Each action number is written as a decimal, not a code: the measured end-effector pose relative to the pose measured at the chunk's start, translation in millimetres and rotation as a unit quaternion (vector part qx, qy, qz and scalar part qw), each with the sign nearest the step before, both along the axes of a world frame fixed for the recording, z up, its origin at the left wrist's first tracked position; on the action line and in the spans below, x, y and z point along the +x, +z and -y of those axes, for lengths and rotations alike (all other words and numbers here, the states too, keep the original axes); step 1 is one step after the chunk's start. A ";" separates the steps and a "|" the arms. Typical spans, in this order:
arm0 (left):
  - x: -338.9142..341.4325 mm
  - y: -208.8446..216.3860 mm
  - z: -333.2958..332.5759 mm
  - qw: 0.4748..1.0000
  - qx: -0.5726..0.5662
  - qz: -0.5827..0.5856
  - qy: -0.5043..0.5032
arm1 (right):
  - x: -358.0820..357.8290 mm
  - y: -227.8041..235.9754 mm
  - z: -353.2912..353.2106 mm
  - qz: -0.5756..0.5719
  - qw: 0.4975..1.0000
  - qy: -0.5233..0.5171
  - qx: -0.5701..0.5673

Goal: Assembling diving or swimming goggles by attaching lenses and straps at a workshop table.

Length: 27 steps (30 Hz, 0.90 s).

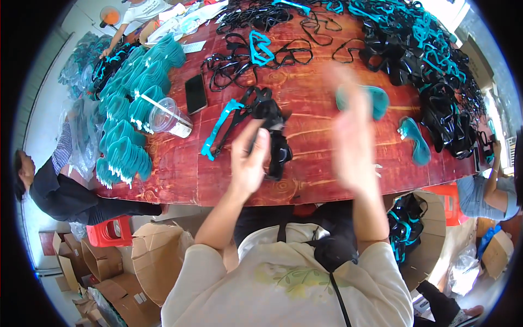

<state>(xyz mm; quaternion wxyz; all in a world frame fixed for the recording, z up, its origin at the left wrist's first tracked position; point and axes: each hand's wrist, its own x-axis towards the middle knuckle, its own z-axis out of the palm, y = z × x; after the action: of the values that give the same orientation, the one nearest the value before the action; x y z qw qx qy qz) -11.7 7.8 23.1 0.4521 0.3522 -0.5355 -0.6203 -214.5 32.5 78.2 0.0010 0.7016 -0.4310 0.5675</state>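
My left hand [248,161] is closed on a black goggle mask [279,150] near the table's front edge, thumb and fingers at its left side. A bright blue frame piece [220,128] with a dark strap lies just beyond that hand. My right hand [353,141] is blurred by motion above the table, its fingers stretched forward with nothing visible in them. Partly behind it lies a teal mask-shaped piece [378,102]. Another teal piece [418,144] rests farther right.
Stacked teal pieces [128,152], a clear plastic cup [169,117] with a straw and a phone [196,94] occupy the left side. Black and teal goggles [447,117] pile up at right. A carton [430,229] stands below the table edge. Other people sit around.
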 end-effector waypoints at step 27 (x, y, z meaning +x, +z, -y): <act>10.8 46.6 -22.7 0.983 -0.081 -0.168 0.003 | 28.5 -5.1 -40.8 0.286 0.890 0.282 0.216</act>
<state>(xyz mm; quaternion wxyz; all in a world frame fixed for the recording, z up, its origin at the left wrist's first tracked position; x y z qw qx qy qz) -0.9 30.5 69.7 0.5645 0.2073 -0.4991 -0.6239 -186.0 73.3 73.1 -0.4340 0.5836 -0.3083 0.6132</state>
